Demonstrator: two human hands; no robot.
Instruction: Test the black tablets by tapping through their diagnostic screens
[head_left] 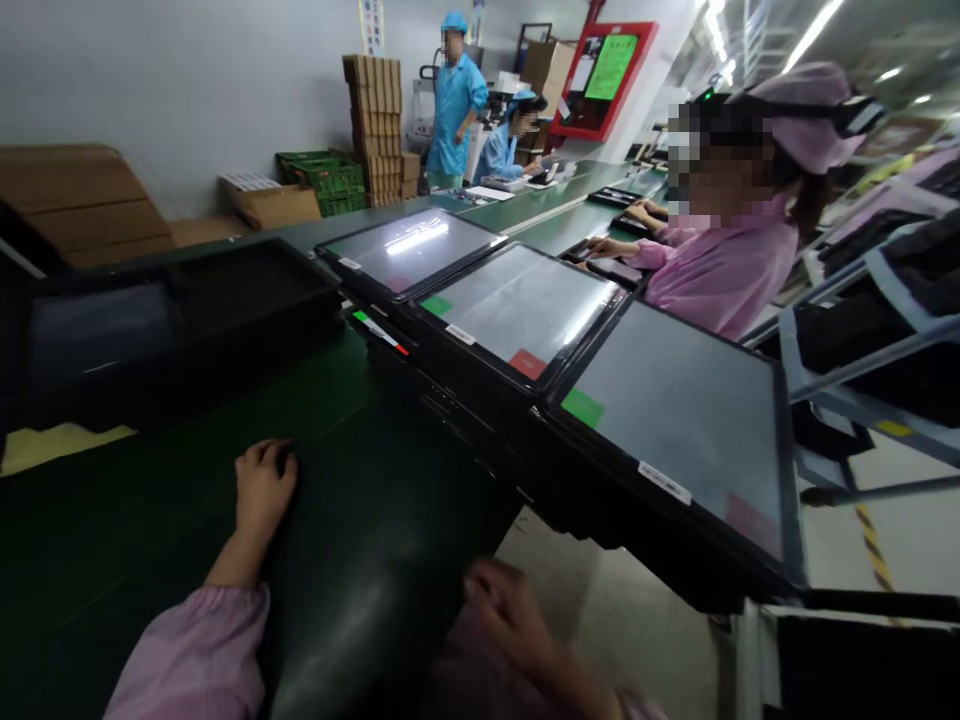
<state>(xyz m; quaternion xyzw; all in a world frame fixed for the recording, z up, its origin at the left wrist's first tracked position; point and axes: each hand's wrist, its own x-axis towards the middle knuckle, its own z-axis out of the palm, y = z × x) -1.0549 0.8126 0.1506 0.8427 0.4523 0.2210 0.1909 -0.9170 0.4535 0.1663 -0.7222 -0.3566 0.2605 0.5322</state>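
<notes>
My left hand (266,482) rests on the green tabletop (337,450) with its fingers bent and close together. Something small and dark shows at its fingertips, too unclear to name. Near the front edge of the table, low in view, is my right hand (514,615), blurred and curled closed. What it holds, if anything, is hidden. Ahead and to the right, several flat screens lie face up in a row: a far screen (420,245), a middle screen (517,305) and a near screen (690,410). They carry green and red stickers and white labels. Neither hand touches them.
Black trays (255,290) stand on the left. A strip with a lit, coloured display (380,332) sits beside the screens. A co-worker in pink (727,260) is at the right; others in blue (456,110) are at the back. A metal rack (862,380) stands at right.
</notes>
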